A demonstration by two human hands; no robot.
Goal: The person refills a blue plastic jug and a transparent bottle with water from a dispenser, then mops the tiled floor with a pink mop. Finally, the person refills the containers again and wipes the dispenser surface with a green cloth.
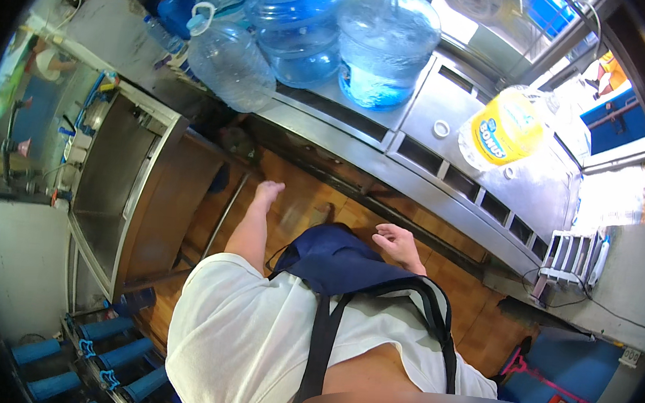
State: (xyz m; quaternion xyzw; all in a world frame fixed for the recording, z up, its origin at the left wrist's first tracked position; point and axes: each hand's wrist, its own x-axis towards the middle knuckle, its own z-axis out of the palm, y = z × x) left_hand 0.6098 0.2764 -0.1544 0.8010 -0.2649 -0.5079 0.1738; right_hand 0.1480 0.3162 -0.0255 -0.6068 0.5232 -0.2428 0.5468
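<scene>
My left hand point(268, 194) hangs over the tiled floor at the left of my dark blue apron point(333, 255), with its fingers loosely extended and nothing visible in it. My right hand point(398, 245) is held at the apron's right side, fingers apart and slightly bent, touching nothing. Ahead of both hands runs a stainless steel counter point(327, 137). A large blue water jug point(390, 48) stands on it with water moving inside, and a second blue jug point(294, 36) is beside it. A clear bottle with a loop handle point(227, 65) leans at the counter's left end.
A clear jug with a yellow label point(501, 128) stands farther right on the counter, near a white ring point(440, 128). At left is a steel sink point(116, 178). A rack with blue rollers point(104, 328) stands low behind it. A white rack point(569, 259) sits at the right.
</scene>
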